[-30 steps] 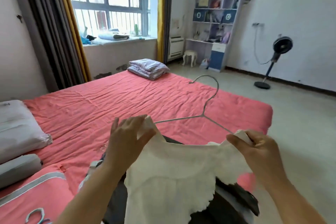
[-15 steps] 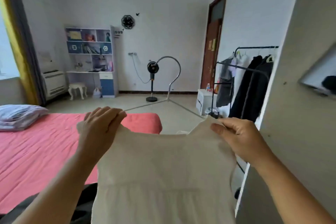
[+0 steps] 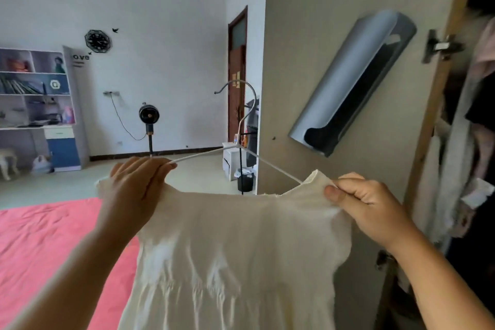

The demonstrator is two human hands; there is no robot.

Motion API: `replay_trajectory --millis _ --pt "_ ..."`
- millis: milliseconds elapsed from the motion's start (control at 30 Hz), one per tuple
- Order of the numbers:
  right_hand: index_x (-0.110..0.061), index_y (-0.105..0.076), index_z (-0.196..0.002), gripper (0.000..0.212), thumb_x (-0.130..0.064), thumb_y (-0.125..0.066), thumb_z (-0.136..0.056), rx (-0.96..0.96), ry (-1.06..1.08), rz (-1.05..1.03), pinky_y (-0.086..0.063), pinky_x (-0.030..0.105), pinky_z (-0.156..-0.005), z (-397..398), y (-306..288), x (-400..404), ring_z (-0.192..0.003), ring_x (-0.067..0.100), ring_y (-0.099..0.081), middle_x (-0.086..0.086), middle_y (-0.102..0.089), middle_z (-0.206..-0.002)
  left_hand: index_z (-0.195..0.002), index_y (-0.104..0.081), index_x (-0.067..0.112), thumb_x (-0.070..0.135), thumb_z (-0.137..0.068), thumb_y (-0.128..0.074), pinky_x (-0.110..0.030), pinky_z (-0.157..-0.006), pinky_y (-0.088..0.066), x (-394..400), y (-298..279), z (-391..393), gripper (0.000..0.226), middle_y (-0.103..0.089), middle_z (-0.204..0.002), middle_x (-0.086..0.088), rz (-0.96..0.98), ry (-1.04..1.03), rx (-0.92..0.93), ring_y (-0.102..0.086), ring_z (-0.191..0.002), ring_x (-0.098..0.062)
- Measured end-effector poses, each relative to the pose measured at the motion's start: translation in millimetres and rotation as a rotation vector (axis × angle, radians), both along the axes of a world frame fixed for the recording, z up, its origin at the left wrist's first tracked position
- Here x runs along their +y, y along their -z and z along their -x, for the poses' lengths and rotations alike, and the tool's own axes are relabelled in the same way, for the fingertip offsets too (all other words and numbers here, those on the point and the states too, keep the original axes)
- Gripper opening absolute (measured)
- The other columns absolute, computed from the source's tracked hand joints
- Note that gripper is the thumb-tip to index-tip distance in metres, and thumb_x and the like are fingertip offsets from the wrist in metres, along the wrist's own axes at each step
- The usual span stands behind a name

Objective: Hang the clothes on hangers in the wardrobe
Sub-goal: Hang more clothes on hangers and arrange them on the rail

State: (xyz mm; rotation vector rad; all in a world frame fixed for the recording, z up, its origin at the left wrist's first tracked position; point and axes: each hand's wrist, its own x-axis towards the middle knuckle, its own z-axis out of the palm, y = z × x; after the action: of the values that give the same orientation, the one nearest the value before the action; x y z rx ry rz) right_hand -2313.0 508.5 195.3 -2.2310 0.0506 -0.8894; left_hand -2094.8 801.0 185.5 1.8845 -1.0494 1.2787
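Right, open wardrobe door (image 3: 334, 88) fills centre-right; wardrobe (image 3: 471, 142) at right edge holds hung clothes. Red bed (image 3: 40, 244) lower left, fan (image 3: 149, 115) behind. White garment (image 3: 235, 254) on wire hanger (image 3: 241, 126), mid-frame. Left hand (image 3: 134, 187) grip closed on its shoulder; right hand (image 3: 367, 203) pinches the other.

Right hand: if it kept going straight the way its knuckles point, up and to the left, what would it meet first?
The right hand, pinching the cream fabric top's shoulder, would probably first meet the thin white wire hanger's sloping arm. Beyond that stands the beige wardrobe door, though depth is unclear.
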Motion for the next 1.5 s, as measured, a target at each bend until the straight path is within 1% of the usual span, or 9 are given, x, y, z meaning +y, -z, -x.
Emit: replay_trajectory --millis 167,433,600,733,933,1133,1267,1400,1500 --pt "-0.045 -0.054 -0.122 0.061 -0.063 -0.065 -0.064 0.350 0.120 0.089 -0.034 0.023 -0.097 40.5 -19.0 -26.6 -0.114 -0.012 -0.041 -0.031 -0.052 -0.117 -0.089 -0.070 0.011 0.041 -0.094 -0.037 -0.029 -0.072 -0.038 -52.3 6.0 9.4 0.045 -0.066 -0.073 0.004 0.019 0.076 0.076 -0.060 -0.077 -0.019" --pt "-0.028 -0.070 -0.095 0.036 -0.059 -0.058 -0.081 0.261 0.290 0.001 -0.051 0.051 -0.084 91.0 -7.8 -9.7 -0.088 0.022 -0.065 0.003 -0.070 -0.090 -0.085 -0.069 0.008 0.043 -0.096 -0.034 -0.044 -0.065 -0.046 -114.7 10.3 23.4 0.050 -0.066 -0.071 -0.001 0.003 0.319 0.101 -0.063 -0.070 -0.031" --pt "-0.036 -0.071 -0.086 0.015 -0.026 -0.060 -0.090 0.121 0.481 0.065 -0.045 0.017 -0.058 116.4 -4.3 7.2 -0.065 0.006 -0.061 -0.005 -0.070 -0.073 -0.092 -0.072 0.013 0.051 -0.096 -0.031 -0.026 -0.071 -0.038 -152.2 10.7 43.4 0.055 -0.067 -0.082 0.010 -0.071 0.644 0.142 -0.057 -0.077 -0.013" --pt "-0.035 -0.073 -0.075 0.023 -0.020 -0.062 -0.089 0.095 0.683 0.115 -0.034 0.015 -0.051 148.9 1.7 20.8 -0.054 0.001 -0.048 0.008 -0.067 -0.070 -0.099 -0.074 0.017 0.050 -0.088 -0.031 -0.030 -0.068 -0.052 -176.4 15.5 56.9 0.055 -0.074 -0.088 0.003 -0.149 0.751 0.253 -0.069 -0.077 -0.023" --pt "-0.063 -0.063 -0.079 0.034 -0.085 -0.042 -0.066 0.016 0.869 0.172 -0.045 0.014 -0.062 197.6 -11.6 40.9 -0.074 0.004 -0.064 -0.018 -0.070 -0.083 -0.090 -0.075 0.023 0.049 -0.085 -0.039 -0.027 -0.065 -0.051 -216.4 13.9 89.0 0.045 -0.074 -0.082 0.005 -0.195 0.822 0.264 -0.069 -0.073 -0.020" --pt "-0.017 -0.068 -0.085 0.088 -0.089 -0.018 -0.073 0.210 1.038 0.394 -0.050 0.036 -0.063 236.5 -19.0 38.4 -0.066 0.014 -0.062 0.004 -0.068 -0.076 -0.079 -0.073 0.025 0.037 -0.091 -0.040 -0.023 -0.057 -0.045 -248.3 -4.0 152.2 0.037 -0.068 -0.064 0.008 -0.070 0.916 0.151 -0.060 -0.054 -0.016" --pt "-0.035 -0.062 -0.083 0.044 -0.072 -0.037 -0.083 0.107 1.085 0.428 -0.040 0.025 -0.052 252.3 -23.8 33.4 -0.054 0.009 -0.052 -0.007 -0.057 -0.059 -0.069 -0.066 0.026 0.055 -0.090 -0.036 -0.021 -0.049 -0.037 -267.9 -13.1 189.9 0.047 -0.055 -0.053 0.011 -0.096 1.089 0.203 -0.053 -0.050 -0.011" --pt "-0.031 -0.062 -0.092 0.056 -0.076 -0.030 -0.083 0.029 1.142 0.457 -0.042 0.023 -0.055 268.7 -27.3 16.2 -0.061 0.010 -0.058 -0.003 -0.064 -0.068 -0.121 -0.063 0.025 0.055 -0.092 -0.029 -0.014 -0.089 -0.041 -295.1 -20.6 191.2 0.053 -0.061 -0.112 0.020 -0.077 1.283 0.284 -0.053 -0.104 0.006" --pt "-0.041 -0.060 -0.092 0.028 -0.063 -0.044 -0.084 -0.016 1.138 0.438 -0.038 0.017 -0.052 269.6 -31.5 -1.9 -0.061 0.008 -0.056 -0.008 -0.061 -0.066 -0.122 -0.052 0.037 0.055 -0.091 -0.028 -0.024 -0.084 -0.045 -323.6 -30.4 199.0 0.043 -0.062 -0.101 0.016 -0.270 1.270 0.119 -0.055 -0.096 -0.002"
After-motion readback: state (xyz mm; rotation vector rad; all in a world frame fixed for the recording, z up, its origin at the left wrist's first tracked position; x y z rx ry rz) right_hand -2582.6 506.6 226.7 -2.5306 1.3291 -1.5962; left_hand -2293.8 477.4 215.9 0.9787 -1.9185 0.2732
